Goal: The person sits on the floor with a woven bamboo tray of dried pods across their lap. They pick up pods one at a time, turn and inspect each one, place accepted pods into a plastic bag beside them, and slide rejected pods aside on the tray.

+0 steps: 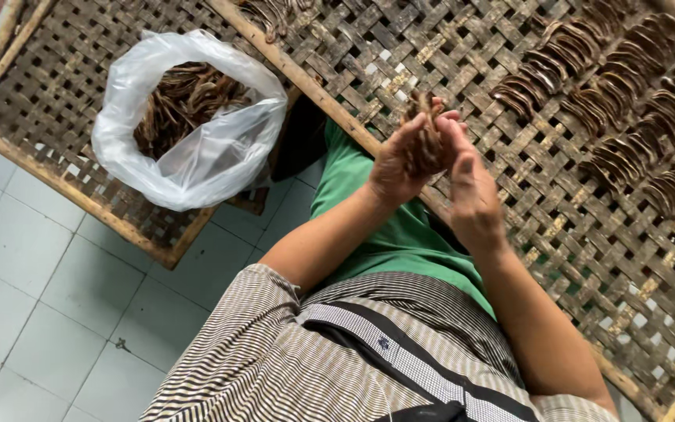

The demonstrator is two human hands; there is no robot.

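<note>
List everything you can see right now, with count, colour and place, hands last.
Woven trays: two, brown bamboo, one at right under the hands, one at upper left.
Plastic bag: one, clear white, on the left tray, open, holding brown curved strips.
Laid-out strips: many, dark brown, in overlapping rows at upper right of the right tray.
Floor tiles: pale grey, lower left.
Bundle of strips: one, brown, between both hands.
Left hand: grips the bundle.
Right hand: presses against it.

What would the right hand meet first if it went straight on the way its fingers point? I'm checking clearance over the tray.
The right hand would first meet the brown curved strips held against the left hand; depth unclear.
</note>
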